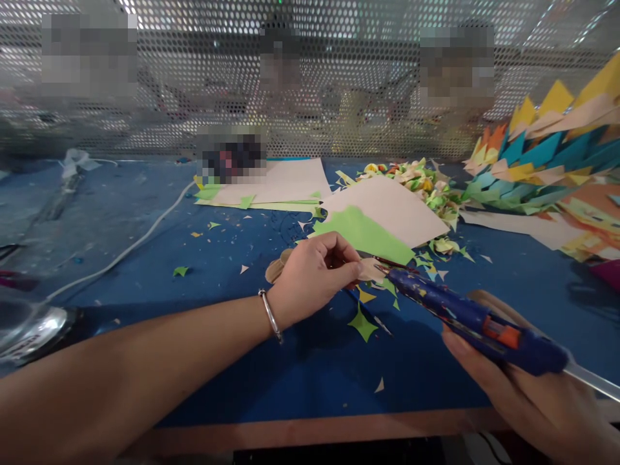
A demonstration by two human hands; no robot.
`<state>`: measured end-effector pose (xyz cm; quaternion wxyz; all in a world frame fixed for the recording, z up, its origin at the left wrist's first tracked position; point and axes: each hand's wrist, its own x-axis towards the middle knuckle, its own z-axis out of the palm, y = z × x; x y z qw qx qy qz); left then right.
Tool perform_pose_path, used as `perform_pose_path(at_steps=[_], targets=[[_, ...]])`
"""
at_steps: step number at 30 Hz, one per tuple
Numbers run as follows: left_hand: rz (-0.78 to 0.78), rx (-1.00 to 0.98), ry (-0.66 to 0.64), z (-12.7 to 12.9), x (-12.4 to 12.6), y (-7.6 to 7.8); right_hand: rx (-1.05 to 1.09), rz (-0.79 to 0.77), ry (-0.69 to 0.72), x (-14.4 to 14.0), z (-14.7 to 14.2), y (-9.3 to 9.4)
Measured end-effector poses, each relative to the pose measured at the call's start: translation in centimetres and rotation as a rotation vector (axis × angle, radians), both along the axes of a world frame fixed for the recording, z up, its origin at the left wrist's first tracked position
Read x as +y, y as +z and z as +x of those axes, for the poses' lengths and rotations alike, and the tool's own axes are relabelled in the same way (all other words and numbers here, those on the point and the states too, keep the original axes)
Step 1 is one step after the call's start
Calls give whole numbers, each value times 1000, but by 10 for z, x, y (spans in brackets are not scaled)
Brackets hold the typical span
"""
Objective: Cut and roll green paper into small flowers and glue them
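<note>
Two hands at work: both of the person's own, above the blue table (145, 213).
Right hand (527, 387): closed round the grip of a blue glue gun (465, 316); whether a finger presses the orange trigger cannot be told.
Left hand (310, 274): fingers curled, pinching a small pale paper piece (371, 268) just ahead of the gun's nozzle; a metal bangle (270, 315) sits on the wrist.
Nozzle and piece: touching or very nearly so; no glue bead can be made out.
Progress, as judged: gluing of this piece appears under way, not finished; the piece is not yet joined to anything visible.
Look of the piece: beige, thin, small, partly hidden by the fingertips.
Beyond the gun: a green sheet (363, 234) over a beige sheet (397, 206), with paper scraps (362, 323) strewn around.
Far right of the gun: a spiky multicoloured paper assembly (542, 161), seemingly earlier output.
Far left of the gun: a white cable (130, 245).
</note>
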<state>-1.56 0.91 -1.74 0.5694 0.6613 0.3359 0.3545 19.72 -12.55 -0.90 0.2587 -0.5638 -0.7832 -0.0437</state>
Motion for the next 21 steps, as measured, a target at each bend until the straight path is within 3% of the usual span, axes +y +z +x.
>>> perform_pose_path(at_steps=[7, 21], targets=[[31, 20, -9, 1, -1, 0, -14, 137, 57, 5, 2, -4], [3, 8, -19, 0, -2, 2, -47, 107, 74, 7, 9, -10]])
